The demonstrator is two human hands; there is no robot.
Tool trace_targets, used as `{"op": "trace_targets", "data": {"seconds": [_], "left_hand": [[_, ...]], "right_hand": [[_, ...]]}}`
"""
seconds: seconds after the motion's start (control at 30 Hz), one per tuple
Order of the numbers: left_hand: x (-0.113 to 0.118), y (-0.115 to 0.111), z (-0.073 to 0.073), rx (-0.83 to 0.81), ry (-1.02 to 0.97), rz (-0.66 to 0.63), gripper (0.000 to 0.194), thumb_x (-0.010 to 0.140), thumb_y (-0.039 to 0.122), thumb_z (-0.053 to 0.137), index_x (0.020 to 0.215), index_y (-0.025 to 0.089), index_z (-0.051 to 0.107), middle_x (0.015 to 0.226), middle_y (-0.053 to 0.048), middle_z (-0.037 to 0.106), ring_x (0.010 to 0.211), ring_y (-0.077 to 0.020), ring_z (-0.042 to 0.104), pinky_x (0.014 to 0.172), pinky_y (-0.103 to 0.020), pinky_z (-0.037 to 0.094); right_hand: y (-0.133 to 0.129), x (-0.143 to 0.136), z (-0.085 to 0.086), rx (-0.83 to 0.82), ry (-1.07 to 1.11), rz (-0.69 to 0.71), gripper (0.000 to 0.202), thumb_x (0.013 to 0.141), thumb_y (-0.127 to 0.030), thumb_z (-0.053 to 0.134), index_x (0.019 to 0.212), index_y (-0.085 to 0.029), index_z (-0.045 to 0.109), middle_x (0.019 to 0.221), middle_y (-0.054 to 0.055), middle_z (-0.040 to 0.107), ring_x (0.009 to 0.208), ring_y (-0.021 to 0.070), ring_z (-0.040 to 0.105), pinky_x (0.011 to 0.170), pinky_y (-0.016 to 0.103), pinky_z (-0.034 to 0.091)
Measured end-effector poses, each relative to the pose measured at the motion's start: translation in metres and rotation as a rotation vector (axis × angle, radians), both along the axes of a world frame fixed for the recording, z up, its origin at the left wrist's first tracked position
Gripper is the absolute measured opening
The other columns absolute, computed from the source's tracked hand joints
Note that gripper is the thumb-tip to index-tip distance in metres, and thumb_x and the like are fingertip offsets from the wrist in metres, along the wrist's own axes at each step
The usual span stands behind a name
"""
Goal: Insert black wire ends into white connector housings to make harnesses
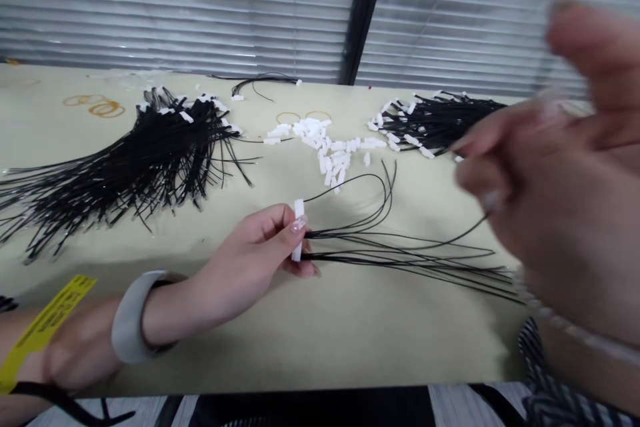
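My left hand [250, 250] is closed on a long white connector [299, 208], thumb on its front and fingers behind. Thin black wires [380, 258] run out of the connector toward the right, and a few curl back above it in a loop. At the right, near the camera, my right hand [565, 180] is blurred; its thumb and index finger are pinched on the end of a single black wire [467, 232] that leads back to the bunch. The connector is upright in my left hand, a little above the table.
Loose white connectors [335, 150] lie in a pile mid-table. A large bundle of black wires [135, 160] lies at left, and another wire bundle [445, 121] at right. Rubber bands [105, 108] and a small wire harness [260, 80] are near the blinds [175, 7].
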State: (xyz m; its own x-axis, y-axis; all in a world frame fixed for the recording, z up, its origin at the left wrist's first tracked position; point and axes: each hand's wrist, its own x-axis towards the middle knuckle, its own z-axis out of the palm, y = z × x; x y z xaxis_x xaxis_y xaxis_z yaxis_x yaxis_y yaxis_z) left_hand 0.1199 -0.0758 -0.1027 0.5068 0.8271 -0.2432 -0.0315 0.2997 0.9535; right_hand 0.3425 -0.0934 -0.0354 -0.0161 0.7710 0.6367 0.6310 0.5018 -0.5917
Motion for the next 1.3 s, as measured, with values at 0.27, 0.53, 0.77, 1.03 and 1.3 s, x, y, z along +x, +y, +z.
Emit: {"op": "trace_targets", "data": {"seconds": [0.27, 0.53, 0.77, 1.03, 1.3], "left_hand": [[0.0, -0.004, 0.009, 0.122, 0.161, -0.062, 0.022, 0.085, 0.033, 0.046, 0.073, 0.016, 0.045, 0.068, 0.005, 0.048, 0.06, -0.0076, 0.061, 0.06, -0.019, 0.044], [0.0, -0.005, 0.008, 0.186, 0.149, -0.101, 0.022, 0.085, 0.033, 0.045, 0.071, 0.016, 0.044, 0.069, 0.005, 0.048, 0.061, -0.0087, 0.06, 0.06, -0.02, 0.045], [0.0, -0.007, 0.008, 0.223, 0.156, -0.122, 0.022, 0.085, 0.031, 0.044, 0.068, 0.017, 0.042, 0.067, 0.005, 0.047, 0.061, -0.0087, 0.059, 0.058, -0.02, 0.046], [0.001, -0.008, 0.011, 0.222, 0.171, -0.133, 0.02, 0.084, 0.03, 0.045, 0.068, 0.018, 0.043, 0.066, 0.004, 0.046, 0.062, -0.0095, 0.057, 0.06, -0.021, 0.048], [-0.001, -0.009, 0.008, 0.238, 0.187, -0.159, 0.019, 0.084, 0.03, 0.045, 0.07, 0.017, 0.044, 0.067, 0.004, 0.048, 0.064, -0.0107, 0.058, 0.061, -0.022, 0.047]], "right_hand": [[-0.003, -0.031, -0.016, -0.194, -0.433, 0.179, 0.01, 0.082, -0.017, 0.051, 0.075, -0.018, 0.057, 0.069, -0.003, 0.061, 0.06, 0.0067, 0.053, 0.055, 0.02, 0.038], [-0.001, -0.034, -0.02, -0.274, -0.489, 0.195, 0.015, 0.082, -0.015, 0.048, 0.072, -0.017, 0.059, 0.063, -0.003, 0.057, 0.058, 0.0076, 0.048, 0.055, 0.021, 0.035], [0.001, -0.037, -0.02, -0.301, -0.461, 0.2, 0.017, 0.081, -0.013, 0.047, 0.066, -0.016, 0.054, 0.057, -0.004, 0.051, 0.054, 0.0062, 0.042, 0.052, 0.02, 0.031], [-0.001, -0.036, -0.017, -0.427, -0.438, 0.279, 0.022, 0.083, -0.019, 0.044, 0.064, -0.016, 0.054, 0.051, -0.004, 0.044, 0.047, 0.0062, 0.035, 0.046, 0.021, 0.028], [0.001, -0.035, -0.016, -0.579, -0.359, 0.272, 0.025, 0.085, -0.025, 0.043, 0.063, -0.017, 0.053, 0.051, -0.004, 0.039, 0.048, 0.0068, 0.033, 0.042, 0.02, 0.026]]}}
